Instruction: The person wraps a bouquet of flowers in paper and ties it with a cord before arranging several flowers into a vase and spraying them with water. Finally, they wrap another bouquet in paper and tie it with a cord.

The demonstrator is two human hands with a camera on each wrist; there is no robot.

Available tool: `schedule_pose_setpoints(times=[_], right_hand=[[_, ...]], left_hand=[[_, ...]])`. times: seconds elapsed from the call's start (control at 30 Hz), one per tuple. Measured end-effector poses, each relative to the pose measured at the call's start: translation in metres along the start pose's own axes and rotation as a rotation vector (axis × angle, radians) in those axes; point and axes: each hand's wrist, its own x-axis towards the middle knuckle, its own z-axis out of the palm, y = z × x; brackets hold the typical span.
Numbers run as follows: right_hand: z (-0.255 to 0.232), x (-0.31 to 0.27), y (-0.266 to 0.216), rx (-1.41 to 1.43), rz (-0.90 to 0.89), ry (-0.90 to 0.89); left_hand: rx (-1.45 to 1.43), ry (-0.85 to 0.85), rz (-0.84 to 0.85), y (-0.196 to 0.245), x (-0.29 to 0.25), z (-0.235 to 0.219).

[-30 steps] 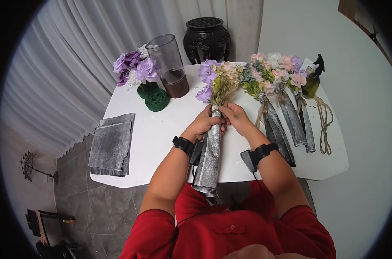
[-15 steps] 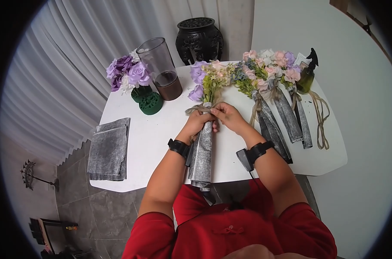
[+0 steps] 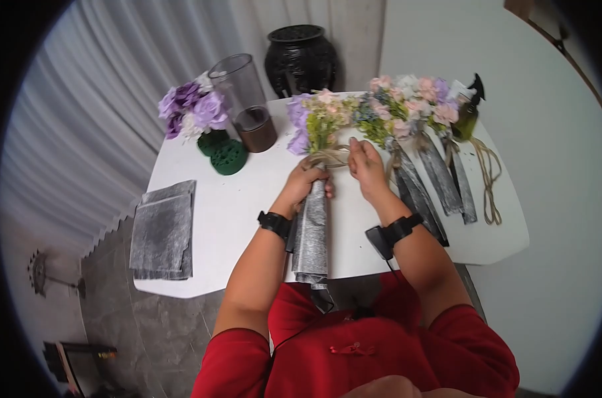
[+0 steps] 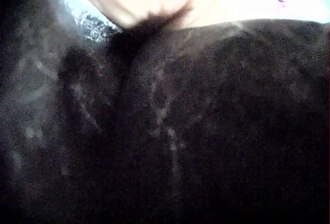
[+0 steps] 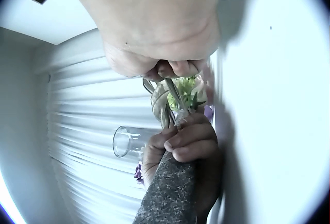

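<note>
A bunch of flowers [image 3: 323, 118] lies in front of the person, its flower end pointing away and its grey wrap [image 3: 311, 232] pointing back at them. The left hand [image 3: 303, 184] is curled round the top of the wrap, just below the flowers. I think it holds there to keep the stems and wrap tight together. The right hand [image 3: 368, 167], to the right of the bunch, pinches a brown string [image 3: 334, 156] that loops over that same spot. The string seems to be pulled sideways so it won't go slack.

Right of the bunch are three wrapped bunches [image 3: 441, 176], and past them is a loose string [image 3: 490, 189]. They look laid side by side so their flowers don't get squashed. Left of the bunch, on the tabletop [image 3: 248, 215], sits a pile of grey sheets [image 3: 161, 232], maybe kept there to be easy to reach. A glass vase [image 3: 256, 129] and a green block [image 3: 228, 158] stand farther back on that side, likely out of the way of the hands.
</note>
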Motion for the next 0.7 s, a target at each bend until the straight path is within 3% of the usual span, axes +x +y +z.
schedule_pose_setpoints(times=[0.1, 0.2, 0.23, 0.27, 0.4, 0.5, 0.57, 0.63, 0.7], right_hand=[[0.003, -0.002, 0.003, -0.051, -0.211, 0.029], [0.014, -0.02, -0.022, -0.043, -0.216, 0.066], [0.017, -0.026, -0.03, -0.087, -0.331, 0.048], [0.021, -0.032, -0.041, -0.132, -0.446, 0.028], [0.017, -0.069, -0.106, -0.145, -0.559, 0.043], [-0.029, -0.074, -0.152, -0.139, -0.8, 0.053], [-0.063, -0.075, -0.191, -0.47, -0.818, 0.327], [-0.091, -0.079, -0.231, -0.697, -0.622, 0.421], [-0.12, -0.077, -0.258, -0.847, -0.548, 0.457]], left_hand=[[-0.026, -0.013, 0.017, 0.005, -0.001, 0.0], [-0.026, -0.059, -0.007, -0.004, 0.012, -0.015], [-0.024, -0.037, -0.003, -0.004, 0.01, -0.014], [-0.02, -0.015, 0.004, -0.003, 0.009, -0.014], [-0.068, -0.075, 0.022, -0.001, 0.007, -0.012], [-0.049, -0.065, 0.044, -0.002, 0.007, -0.011], [-0.059, -0.033, 0.037, 0.0, 0.005, -0.008], [-0.071, -0.033, 0.041, -0.002, 0.008, -0.011], [-0.042, -0.047, 0.026, -0.004, 0.009, -0.012]])
